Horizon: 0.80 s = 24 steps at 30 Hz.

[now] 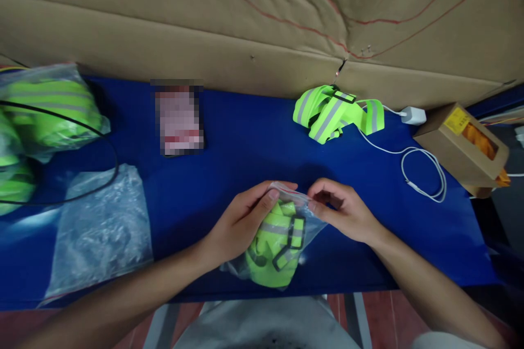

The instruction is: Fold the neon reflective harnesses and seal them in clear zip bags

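Observation:
A clear zip bag (310, 224) lies at the near middle of the blue table (245, 142), with a folded neon-green reflective vest (276, 248) inside it. My left hand (241, 223) rests on the bag's left side, fingers curled over its top edge. My right hand (341, 210) pinches the same top edge from the right. The two hands sit a few centimetres apart along the bag's mouth.
Another loose neon vest (335, 112) lies at the back. Bagged vests (49, 114) pile up at far left beside a stack of empty clear bags (102, 229) and a black cable (102, 142). A white charger cable (426, 174) and a cardboard box (462, 147) sit right. A cardboard wall (245, 27) stands behind.

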Available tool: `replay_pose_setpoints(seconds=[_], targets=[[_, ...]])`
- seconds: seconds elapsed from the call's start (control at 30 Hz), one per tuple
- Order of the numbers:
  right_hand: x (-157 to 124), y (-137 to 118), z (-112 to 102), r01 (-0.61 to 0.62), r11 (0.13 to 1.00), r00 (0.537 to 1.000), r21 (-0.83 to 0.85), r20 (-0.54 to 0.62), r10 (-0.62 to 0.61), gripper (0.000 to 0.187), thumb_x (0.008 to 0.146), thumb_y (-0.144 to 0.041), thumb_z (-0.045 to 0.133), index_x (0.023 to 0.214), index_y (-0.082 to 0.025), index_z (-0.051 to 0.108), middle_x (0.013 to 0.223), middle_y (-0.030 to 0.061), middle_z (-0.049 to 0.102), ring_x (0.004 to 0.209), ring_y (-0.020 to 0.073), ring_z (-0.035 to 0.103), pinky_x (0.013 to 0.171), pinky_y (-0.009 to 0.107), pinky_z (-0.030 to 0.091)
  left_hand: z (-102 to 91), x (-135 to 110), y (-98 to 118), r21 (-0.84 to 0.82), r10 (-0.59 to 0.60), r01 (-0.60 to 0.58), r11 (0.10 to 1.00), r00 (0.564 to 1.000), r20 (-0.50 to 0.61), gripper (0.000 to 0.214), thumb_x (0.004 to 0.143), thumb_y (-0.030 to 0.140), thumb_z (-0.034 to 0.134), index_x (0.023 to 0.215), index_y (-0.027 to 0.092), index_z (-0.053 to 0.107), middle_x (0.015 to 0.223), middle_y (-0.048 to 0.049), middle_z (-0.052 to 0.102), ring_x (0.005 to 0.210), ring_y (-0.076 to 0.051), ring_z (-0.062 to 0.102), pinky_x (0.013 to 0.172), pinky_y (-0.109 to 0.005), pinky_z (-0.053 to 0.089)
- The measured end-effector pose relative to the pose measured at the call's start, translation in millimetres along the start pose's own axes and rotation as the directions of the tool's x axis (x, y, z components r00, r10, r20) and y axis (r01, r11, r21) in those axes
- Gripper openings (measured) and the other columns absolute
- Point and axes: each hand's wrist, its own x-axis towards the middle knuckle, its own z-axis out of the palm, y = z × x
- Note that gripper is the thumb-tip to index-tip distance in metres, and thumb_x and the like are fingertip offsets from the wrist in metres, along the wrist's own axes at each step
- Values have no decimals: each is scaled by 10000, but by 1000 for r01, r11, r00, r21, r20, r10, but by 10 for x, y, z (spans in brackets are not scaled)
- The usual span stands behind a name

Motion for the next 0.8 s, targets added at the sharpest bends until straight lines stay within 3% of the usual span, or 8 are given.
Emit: replay_pose_setpoints(seconds=[0.13, 0.27, 0.43, 0.5, 0.7, 0.8], targets=[[2, -4, 27, 28, 998, 999, -61, -26, -30, 121, 920, -274, 670, 845, -185, 641, 735, -29, 582, 636, 87, 504, 598, 220, 406, 19, -5, -23, 37, -12, 11, 999, 999, 31, 372, 1036, 475, 488, 1254, 253, 691, 987, -10, 752, 744, -107, 628, 616, -178, 468], [-19, -7, 54, 85, 991, 996, -104, -18, -87, 76, 929, -255, 659, 895, -191, 636, 771, -26, 603, 671, 88, 531, 627, 216, 426, 30, -17, -41, 82, 41, -44, 996, 998, 38, 364, 1047, 441, 469, 1268, 249, 685, 1054, -18, 750, 826, -126, 651, 703, -203, 500], [-52, -29, 65, 135, 984, 991, -112, 10, -135, 64, 951, -226, 636, 899, -199, 611, 756, -41, 587, 650, 70, 532, 612, 191, 425, 44, -41, -66, 134, -14, 3, 991, 997, 76, 416, 1055, 450, 430, 1349, 238, 634, 854, -6, 731, 591, -108, 568, 517, -210, 414], [-55, -21, 65, 136, 981, 991, -135, 18, -134, 64, 956, -228, 629, 902, -199, 609, 746, -46, 582, 649, 67, 535, 610, 184, 426, 48, -43, -69, 144, 2, -9, 990, 999, 48, 401, 1048, 443, 457, 1348, 240, 630, 869, -8, 732, 597, -106, 573, 516, -206, 415], [-63, 37, 90, 120, 968, 993, -219, 9, -121, 121, 966, -325, 666, 1027, -222, 684, 586, -95, 442, 515, 53, 412, 508, 190, 328, 53, -10, -47, 112, 142, -130, 985, 985, -102, 229, 1023, 389, 548, 1042, 217, 698, 926, 2, 734, 800, -104, 669, 695, -182, 508], [-89, 40, 117, 158, 957, 987, -245, 4, -162, 113, 967, -326, 671, 972, -216, 696, 565, -96, 415, 501, 50, 383, 499, 198, 306, 68, -7, -49, 128, 144, -129, 983, 983, -115, 224, 1023, 380, 548, 986, 202, 677, 879, 3, 730, 768, -103, 672, 682, -188, 511]])
